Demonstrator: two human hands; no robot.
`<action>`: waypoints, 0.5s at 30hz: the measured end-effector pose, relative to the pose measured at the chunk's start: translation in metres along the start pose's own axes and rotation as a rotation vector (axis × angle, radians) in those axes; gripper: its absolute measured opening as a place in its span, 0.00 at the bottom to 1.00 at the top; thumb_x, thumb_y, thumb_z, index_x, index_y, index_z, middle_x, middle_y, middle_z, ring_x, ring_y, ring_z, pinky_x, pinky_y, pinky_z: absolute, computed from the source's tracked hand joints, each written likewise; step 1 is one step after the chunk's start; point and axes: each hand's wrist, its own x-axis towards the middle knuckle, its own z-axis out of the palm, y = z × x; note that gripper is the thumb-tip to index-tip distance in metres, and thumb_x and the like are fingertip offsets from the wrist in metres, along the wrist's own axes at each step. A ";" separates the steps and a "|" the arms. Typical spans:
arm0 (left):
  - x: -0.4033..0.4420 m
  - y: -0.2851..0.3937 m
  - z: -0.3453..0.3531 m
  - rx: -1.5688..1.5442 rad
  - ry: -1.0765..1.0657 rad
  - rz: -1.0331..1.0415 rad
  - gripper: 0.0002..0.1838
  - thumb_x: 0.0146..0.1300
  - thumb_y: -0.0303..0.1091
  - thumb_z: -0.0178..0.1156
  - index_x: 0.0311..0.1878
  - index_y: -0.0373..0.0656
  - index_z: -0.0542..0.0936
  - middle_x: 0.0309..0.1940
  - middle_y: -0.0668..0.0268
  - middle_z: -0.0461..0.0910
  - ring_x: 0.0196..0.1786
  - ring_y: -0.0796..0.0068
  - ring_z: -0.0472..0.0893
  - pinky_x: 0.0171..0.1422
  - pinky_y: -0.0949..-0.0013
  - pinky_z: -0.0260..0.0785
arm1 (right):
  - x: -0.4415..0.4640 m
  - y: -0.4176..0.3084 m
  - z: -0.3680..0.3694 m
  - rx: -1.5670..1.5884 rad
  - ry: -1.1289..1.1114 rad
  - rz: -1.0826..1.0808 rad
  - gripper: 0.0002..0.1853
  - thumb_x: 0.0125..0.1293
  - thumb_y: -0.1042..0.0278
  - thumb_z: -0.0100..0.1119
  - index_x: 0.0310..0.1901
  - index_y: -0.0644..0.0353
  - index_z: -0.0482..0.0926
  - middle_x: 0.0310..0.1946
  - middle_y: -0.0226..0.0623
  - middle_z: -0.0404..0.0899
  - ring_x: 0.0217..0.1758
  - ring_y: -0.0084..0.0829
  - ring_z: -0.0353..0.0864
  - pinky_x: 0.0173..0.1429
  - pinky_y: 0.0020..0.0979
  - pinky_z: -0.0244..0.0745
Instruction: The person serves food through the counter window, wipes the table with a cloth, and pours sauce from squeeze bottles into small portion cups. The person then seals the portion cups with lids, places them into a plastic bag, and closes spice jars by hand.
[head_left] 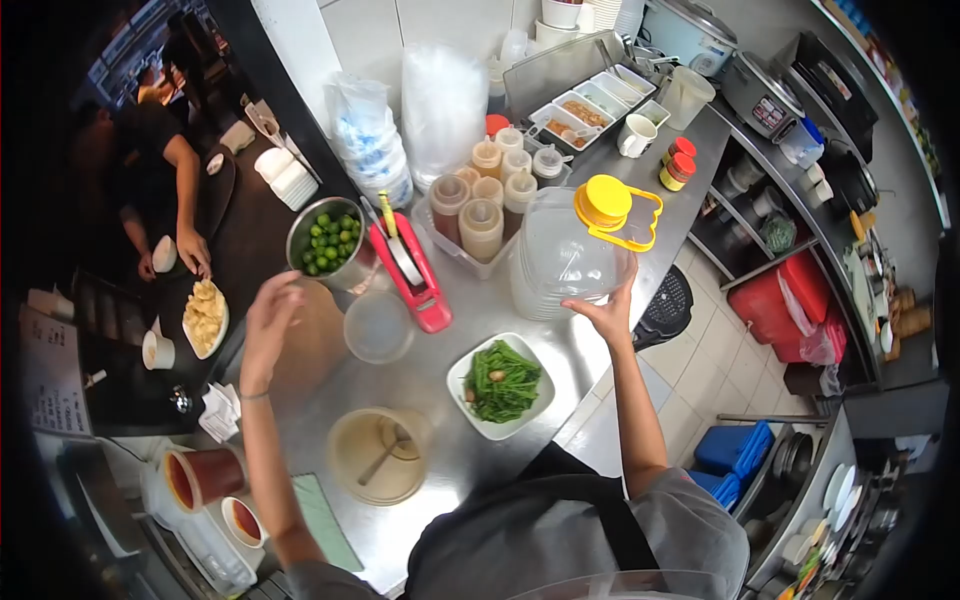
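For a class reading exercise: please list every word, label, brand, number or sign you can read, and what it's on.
No text reads clearly.
White panel at left: dark writing, too blurred.
Cooker sticker: too small.
Red-lidded jars: labels too small.
Wrapped stack: blue markings, too blurred.
Clear jug: no lettering visible.

Arms (277,450) forward, left hand (266,330) loose, right hand (608,314) angled (thumb (579,307) outstretched)

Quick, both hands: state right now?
Left hand: open, nothing visible in it.
Right hand: at the side of the yellow-capped jug; whether its grip is closed cannot be told.
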 end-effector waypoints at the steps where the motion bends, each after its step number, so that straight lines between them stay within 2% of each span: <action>1: -0.001 0.019 0.012 0.025 -0.168 0.004 0.20 0.66 0.37 0.58 0.60 0.46 0.73 0.45 0.69 0.79 0.47 0.80 0.77 0.50 0.72 0.70 | 0.000 0.001 0.001 0.013 -0.038 0.004 0.70 0.31 0.56 0.83 0.71 0.64 0.41 0.70 0.46 0.50 0.72 0.40 0.55 0.73 0.39 0.52; 2: 0.001 0.022 0.023 0.074 -0.354 0.025 0.19 0.66 0.37 0.57 0.59 0.44 0.74 0.44 0.68 0.79 0.46 0.79 0.78 0.50 0.73 0.70 | -0.001 0.003 0.001 0.026 -0.077 0.009 0.69 0.30 0.59 0.84 0.71 0.64 0.42 0.69 0.44 0.51 0.71 0.38 0.54 0.73 0.38 0.51; 3: 0.031 0.019 0.084 0.059 -0.529 0.094 0.18 0.66 0.37 0.57 0.57 0.42 0.75 0.43 0.68 0.80 0.45 0.79 0.78 0.49 0.74 0.70 | 0.039 0.033 -0.036 -0.024 -0.108 -0.034 0.69 0.30 0.59 0.84 0.71 0.64 0.42 0.69 0.44 0.51 0.71 0.38 0.54 0.73 0.38 0.51; 5: 0.040 0.021 0.112 0.336 -0.803 0.174 0.21 0.65 0.40 0.58 0.58 0.40 0.75 0.43 0.64 0.80 0.47 0.76 0.79 0.51 0.73 0.70 | 0.049 0.053 -0.039 0.052 -0.120 -0.077 0.70 0.29 0.57 0.84 0.71 0.65 0.43 0.69 0.48 0.53 0.70 0.40 0.58 0.72 0.39 0.54; 7: 0.050 0.027 0.133 0.731 -1.079 0.266 0.19 0.64 0.38 0.58 0.54 0.38 0.77 0.43 0.60 0.81 0.45 0.74 0.81 0.47 0.72 0.74 | 0.058 0.065 -0.056 -0.033 -0.199 -0.129 0.69 0.30 0.62 0.84 0.71 0.65 0.43 0.68 0.48 0.56 0.69 0.39 0.59 0.71 0.38 0.56; 8: 0.058 0.045 0.126 0.750 -1.017 0.215 0.19 0.64 0.38 0.58 0.54 0.38 0.77 0.43 0.60 0.81 0.45 0.74 0.81 0.47 0.72 0.74 | 0.075 0.060 -0.061 0.227 -0.265 0.040 0.68 0.31 0.65 0.83 0.72 0.64 0.42 0.68 0.47 0.57 0.68 0.39 0.61 0.71 0.37 0.58; 10: 0.083 0.078 0.121 0.763 -1.077 -0.303 0.18 0.60 0.40 0.60 0.47 0.35 0.80 0.37 0.53 0.83 0.38 0.68 0.84 0.38 0.66 0.79 | 0.079 0.055 -0.064 0.178 -0.276 0.011 0.69 0.32 0.68 0.82 0.73 0.61 0.39 0.69 0.45 0.55 0.68 0.37 0.61 0.71 0.37 0.58; 11: 0.104 0.066 0.105 0.814 -0.947 -0.337 0.15 0.57 0.36 0.61 0.43 0.34 0.81 0.34 0.54 0.84 0.31 0.66 0.85 0.30 0.65 0.80 | 0.076 0.062 -0.067 0.079 -0.268 0.005 0.68 0.35 0.67 0.81 0.73 0.61 0.38 0.70 0.44 0.53 0.69 0.37 0.60 0.72 0.37 0.56; 12: 0.116 0.085 0.094 0.997 -0.780 -0.394 0.15 0.54 0.33 0.62 0.43 0.35 0.81 0.34 0.54 0.84 0.30 0.61 0.85 0.30 0.64 0.80 | 0.070 0.066 -0.074 -0.024 -0.288 0.045 0.65 0.37 0.67 0.80 0.73 0.61 0.40 0.70 0.46 0.53 0.69 0.39 0.59 0.72 0.38 0.56; 13: 0.123 0.104 0.081 1.375 -0.683 -0.242 0.14 0.54 0.31 0.60 0.43 0.36 0.82 0.36 0.53 0.84 0.34 0.55 0.85 0.35 0.59 0.79 | 0.061 0.068 -0.078 -0.128 -0.303 0.079 0.63 0.40 0.66 0.79 0.73 0.61 0.42 0.70 0.47 0.53 0.69 0.40 0.59 0.71 0.39 0.56; 15: 0.149 0.105 0.044 1.419 -0.295 -0.360 0.13 0.55 0.29 0.57 0.43 0.39 0.83 0.41 0.51 0.83 0.43 0.52 0.83 0.44 0.56 0.78 | 0.028 0.061 -0.085 -0.545 -0.186 0.005 0.45 0.46 0.65 0.75 0.66 0.65 0.61 0.59 0.51 0.69 0.56 0.40 0.74 0.59 0.37 0.70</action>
